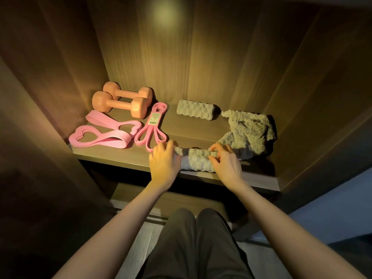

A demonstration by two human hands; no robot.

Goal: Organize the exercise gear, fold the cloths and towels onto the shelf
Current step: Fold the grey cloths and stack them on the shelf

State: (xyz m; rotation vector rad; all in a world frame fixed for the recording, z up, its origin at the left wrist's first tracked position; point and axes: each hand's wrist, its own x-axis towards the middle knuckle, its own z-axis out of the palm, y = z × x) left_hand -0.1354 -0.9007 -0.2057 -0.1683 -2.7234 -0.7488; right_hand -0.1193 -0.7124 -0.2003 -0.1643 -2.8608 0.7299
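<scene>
The person's legs [197, 244] in dark trousers are standing closest, and two bare forearms are reaching over them to the wooden shelf [120, 159]. The right hand [225, 161] is pinching the upper edge of a grey towel [198, 161] with curled fingers and thumb. The left hand [164, 158] is lying over the towel's left end; it is blurred, so I cannot tell if it is gripping. This towel is lying at the front edge of the shelf, partly rolled. A crumpled towel [251, 131] is lying behind it on the right, touching it. A rolled towel [195, 109] is resting near the back. On the left, two orange dumbbells [120, 101] are lying side by side, with pink flat bands [104, 131] in front and a thin pink loop band [153, 125] beside them.
</scene>
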